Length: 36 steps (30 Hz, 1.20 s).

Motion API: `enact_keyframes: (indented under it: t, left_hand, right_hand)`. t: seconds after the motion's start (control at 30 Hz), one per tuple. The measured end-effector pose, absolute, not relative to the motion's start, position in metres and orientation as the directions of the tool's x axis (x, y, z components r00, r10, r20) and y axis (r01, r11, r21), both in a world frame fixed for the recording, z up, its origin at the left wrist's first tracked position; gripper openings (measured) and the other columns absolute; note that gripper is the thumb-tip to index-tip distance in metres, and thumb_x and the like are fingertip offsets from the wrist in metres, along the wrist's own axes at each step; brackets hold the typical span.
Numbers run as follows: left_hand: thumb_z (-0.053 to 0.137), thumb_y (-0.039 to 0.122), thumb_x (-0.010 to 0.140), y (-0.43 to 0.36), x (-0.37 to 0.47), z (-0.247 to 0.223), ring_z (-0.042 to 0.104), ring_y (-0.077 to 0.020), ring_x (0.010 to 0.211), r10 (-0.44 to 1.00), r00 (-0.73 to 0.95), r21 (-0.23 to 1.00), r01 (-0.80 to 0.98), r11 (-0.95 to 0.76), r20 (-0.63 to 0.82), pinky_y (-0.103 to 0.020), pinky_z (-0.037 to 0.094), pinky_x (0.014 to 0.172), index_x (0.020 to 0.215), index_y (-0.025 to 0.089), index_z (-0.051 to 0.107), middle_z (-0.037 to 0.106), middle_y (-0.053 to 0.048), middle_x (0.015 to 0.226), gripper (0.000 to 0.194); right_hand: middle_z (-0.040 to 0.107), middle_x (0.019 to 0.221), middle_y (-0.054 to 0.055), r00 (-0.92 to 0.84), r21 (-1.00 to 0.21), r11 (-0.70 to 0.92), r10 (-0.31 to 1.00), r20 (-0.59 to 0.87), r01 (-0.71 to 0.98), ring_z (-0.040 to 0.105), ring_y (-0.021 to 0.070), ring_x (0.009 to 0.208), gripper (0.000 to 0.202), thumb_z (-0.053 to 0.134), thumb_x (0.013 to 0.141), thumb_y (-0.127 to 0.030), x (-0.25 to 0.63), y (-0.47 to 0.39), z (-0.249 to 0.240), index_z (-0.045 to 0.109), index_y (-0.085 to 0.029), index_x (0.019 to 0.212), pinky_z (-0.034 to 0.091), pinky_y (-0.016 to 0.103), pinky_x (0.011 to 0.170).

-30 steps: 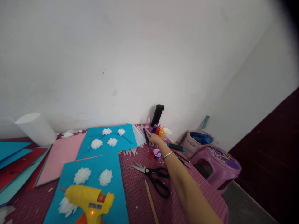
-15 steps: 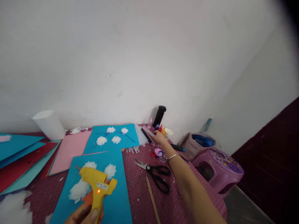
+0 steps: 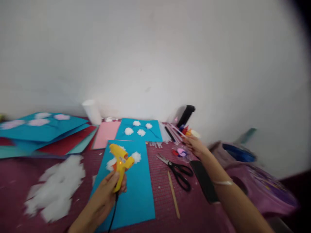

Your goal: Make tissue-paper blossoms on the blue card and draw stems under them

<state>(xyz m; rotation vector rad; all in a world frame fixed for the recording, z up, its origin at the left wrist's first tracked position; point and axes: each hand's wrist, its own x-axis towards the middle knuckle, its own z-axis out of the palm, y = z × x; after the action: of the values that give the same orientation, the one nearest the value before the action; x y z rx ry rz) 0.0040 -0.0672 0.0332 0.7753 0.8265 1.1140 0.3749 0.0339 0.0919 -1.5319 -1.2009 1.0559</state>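
In the head view my left hand [image 3: 109, 186] is wrapped round the handle of a yellow hot glue gun [image 3: 120, 166], whose small orange light is on. Behind the gun, white fluffy flower shapes [image 3: 136, 157] sit on a blue sheet [image 3: 132, 197]. My right hand [image 3: 194, 145] reaches to the far right of the table and pinches a pale, slender glue stick [image 3: 178, 131], slightly blurred. Close by that hand are small paint bottles [image 3: 186, 130] and a clear packet with pink and red pieces [image 3: 181, 152].
Black-handled scissors [image 3: 178, 170], a wooden stick [image 3: 173, 195] and a black phone-like slab [image 3: 203, 179] lie on the red checked cloth. White fluff [image 3: 58, 187] and stacked coloured sheets [image 3: 65, 142] are at left. A black bottle [image 3: 186, 116] stands near the wall; a purple stool [image 3: 262, 187] is at right.
My right hand has lifted slightly off the sticks, now with a glue stick in its fingers. The glue gun points up more, and the view has turned left.
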Motion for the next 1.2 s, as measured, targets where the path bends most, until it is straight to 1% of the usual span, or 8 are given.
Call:
enact_keyframes:
  t: [0.1, 0.23, 0.37, 0.57, 0.7, 1.0, 1.1, 1.2]
  left_hand:
    - [0.056, 0.056, 0.082, -0.069, 0.002, 0.041, 0.045, -0.0097, 0.056, 0.96, 0.244, 0.814, -0.524, 0.252, -0.14, -0.023, 0.038, 0.056, 0.071, 0.015, 0.057, 0.05, 0.001, 0.061, 0.042]
    - [0.054, 0.051, 0.087, -0.068, 0.0, 0.043, 0.042, -0.0076, 0.054, 0.96, 0.224, 0.721, -0.636, 0.276, -0.17, -0.022, 0.038, 0.058, 0.097, 0.017, 0.058, 0.049, 0.003, 0.064, 0.035]
    - [0.055, 0.05, 0.086, -0.068, 0.0, 0.045, 0.042, -0.0073, 0.054, 0.958, 0.209, 0.723, -0.63, 0.285, -0.196, -0.021, 0.037, 0.056, 0.098, 0.016, 0.058, 0.048, 0.003, 0.063, 0.036]
    - [0.053, 0.053, 0.086, -0.069, -0.001, 0.04, 0.042, -0.0087, 0.054, 0.976, 0.177, 0.788, -0.579, 0.21, -0.13, -0.023, 0.037, 0.056, 0.097, 0.015, 0.057, 0.049, 0.002, 0.063, 0.039]
    - [0.056, 0.056, 0.083, -0.068, 0.0, 0.04, 0.041, -0.0092, 0.052, 0.984, 0.137, 0.825, -0.539, 0.172, -0.116, -0.024, 0.035, 0.054, 0.094, 0.014, 0.058, 0.047, 0.003, 0.06, 0.043]
    - [0.064, 0.051, 0.078, -0.065, 0.004, 0.038, 0.042, -0.0099, 0.053, 0.994, -0.003, 0.911, -0.399, 0.099, -0.109, -0.025, 0.034, 0.054, 0.07, 0.016, 0.056, 0.05, 0.002, 0.059, 0.036]
    - [0.061, 0.049, 0.081, -0.063, 0.001, 0.034, 0.042, -0.0102, 0.052, 0.996, -0.002, 0.927, -0.366, 0.078, -0.085, -0.025, 0.033, 0.054, 0.073, 0.017, 0.058, 0.05, 0.003, 0.059, 0.034]
    - [0.06, 0.049, 0.081, -0.06, -0.006, 0.032, 0.042, -0.0111, 0.053, 0.999, 0.035, 0.947, -0.319, 0.028, -0.018, -0.026, 0.033, 0.055, 0.068, 0.017, 0.057, 0.049, 0.002, 0.058, 0.035]
  right_hand:
    - [0.032, 0.047, -0.01, 0.047, -0.973, -0.014, 0.999, -0.004, 0.229, 0.027, 0.0056, 0.035, 0.036, 0.051, 0.089, -0.045, 0.347, -0.012, 0.093, 0.062, -0.013, 0.102, 0.024, 0.017, 0.033]
    - [0.063, 0.069, 0.001, -0.211, -0.874, 0.199, 0.971, 0.114, 0.444, 0.059, 0.0171, 0.064, 0.026, 0.056, 0.087, -0.04, 0.301, -0.085, 0.103, 0.069, -0.024, 0.103, 0.048, 0.025, 0.056]
    - [0.064, 0.06, 0.002, -0.342, -0.857, 0.25, 0.935, 0.093, 0.451, 0.065, 0.0226, 0.064, 0.024, 0.053, 0.089, -0.038, 0.275, -0.115, 0.114, 0.07, -0.032, 0.103, 0.052, 0.028, 0.055]
    - [0.06, 0.054, 0.0, -0.403, -0.812, 0.277, 0.913, 0.057, 0.513, 0.068, 0.0234, 0.072, 0.025, 0.045, 0.093, -0.032, 0.274, -0.11, 0.111, 0.069, -0.03, 0.099, 0.054, 0.028, 0.06]
    - [0.066, 0.065, 0.002, -0.431, -0.756, 0.317, 0.901, 0.052, 0.572, 0.069, 0.0214, 0.075, 0.028, 0.039, 0.096, -0.029, 0.273, -0.11, 0.108, 0.067, -0.027, 0.101, 0.054, 0.027, 0.062]
    - [0.074, 0.092, 0.006, -0.463, -0.512, 0.575, 0.818, 0.341, 0.639, 0.071, 0.0216, 0.079, 0.037, 0.048, 0.09, -0.017, 0.269, -0.116, 0.087, 0.061, -0.03, 0.123, 0.056, 0.03, 0.072]
    - [0.074, 0.097, 0.007, -0.45, -0.546, 0.558, 0.829, 0.332, 0.625, 0.071, 0.0215, 0.081, 0.036, 0.047, 0.09, -0.018, 0.265, -0.114, 0.085, 0.061, -0.029, 0.122, 0.055, 0.03, 0.072]
    - [0.073, 0.082, 0.004, -0.441, -0.67, 0.471, 0.867, 0.232, 0.574, 0.069, 0.0187, 0.07, 0.031, 0.046, 0.092, -0.022, 0.262, -0.112, 0.091, 0.065, -0.03, 0.115, 0.054, 0.027, 0.065]
